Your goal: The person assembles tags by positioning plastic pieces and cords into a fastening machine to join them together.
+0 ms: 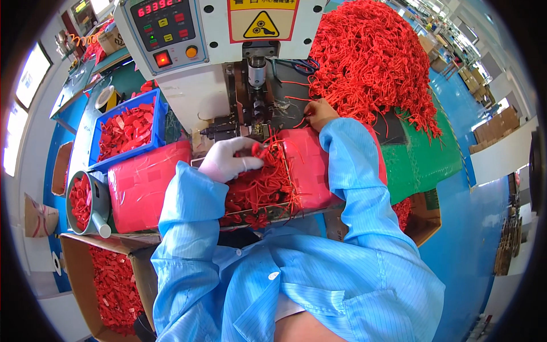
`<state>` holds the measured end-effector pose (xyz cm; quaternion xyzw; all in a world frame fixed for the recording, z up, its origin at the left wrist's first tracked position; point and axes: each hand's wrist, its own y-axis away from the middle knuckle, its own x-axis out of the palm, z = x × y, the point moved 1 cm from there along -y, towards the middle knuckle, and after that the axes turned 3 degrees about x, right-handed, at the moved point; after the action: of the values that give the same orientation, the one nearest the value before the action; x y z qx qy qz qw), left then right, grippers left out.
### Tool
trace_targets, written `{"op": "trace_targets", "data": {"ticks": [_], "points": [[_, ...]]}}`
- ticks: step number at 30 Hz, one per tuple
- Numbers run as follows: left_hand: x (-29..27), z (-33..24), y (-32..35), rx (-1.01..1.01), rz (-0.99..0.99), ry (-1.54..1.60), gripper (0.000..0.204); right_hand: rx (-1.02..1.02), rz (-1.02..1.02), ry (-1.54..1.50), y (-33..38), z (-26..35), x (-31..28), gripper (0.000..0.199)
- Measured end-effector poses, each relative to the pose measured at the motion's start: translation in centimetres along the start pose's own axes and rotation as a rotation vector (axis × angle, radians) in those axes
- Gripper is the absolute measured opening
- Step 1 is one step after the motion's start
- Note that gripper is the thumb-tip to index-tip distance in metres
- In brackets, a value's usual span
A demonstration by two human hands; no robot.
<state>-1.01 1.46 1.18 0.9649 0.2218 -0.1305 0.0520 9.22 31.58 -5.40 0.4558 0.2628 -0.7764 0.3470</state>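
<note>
At the centre of the frame, a worker in a blue striped smock (194,228) is handling red cords beside a white bench machine (199,91). The gloved left hand (225,159) is curving beside the machine's tooling (257,108), thumb and forefinger parted around a red piece (258,150); whether they are gripping it, onlookers cannot tell. Below, more corded pieces (262,191) are filling a tray. To the upper right, the bare right hand (314,114) is apparently pinching a cord (298,98) at the edge of a tall red heap (367,57). Good work here is probably calling for easing single strands free without tangling, and keeping fingertips clear of the tooling.
</note>
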Motion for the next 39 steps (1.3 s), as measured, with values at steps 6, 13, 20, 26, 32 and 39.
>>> {"op": "trace_targets", "data": {"ticks": [6,13,20,26,32,39], "points": [[0.4,-1.3,0.2,-0.191,0.009,0.138,0.035,-0.005,0.095,0.218,-0.3,0.9,-0.4,0.012],[-0.4,0.1,0.4,-0.252,-0.149,0.328,0.033,-0.053,0.114,-1.255,6.7,5.8,-2.0,0.014],[-0.3,0.0,0.5,-0.233,-0.131,0.310,0.032,-0.119,0.141,-1.186,11.1,13.1,-0.1,0.006],[-0.4,0.0,0.4,-0.206,-0.088,0.301,0.032,-0.144,0.116,-1.039,10.9,13.4,0.5,0.003],[-0.4,0.2,0.5,-0.199,-0.106,0.312,0.032,-0.196,0.137,-1.042,11.3,13.4,0.5,0.004],[-0.3,0.3,0.4,-0.186,-0.123,0.304,0.034,-0.203,0.176,-1.017,11.2,13.2,0.6,0.005]]}}
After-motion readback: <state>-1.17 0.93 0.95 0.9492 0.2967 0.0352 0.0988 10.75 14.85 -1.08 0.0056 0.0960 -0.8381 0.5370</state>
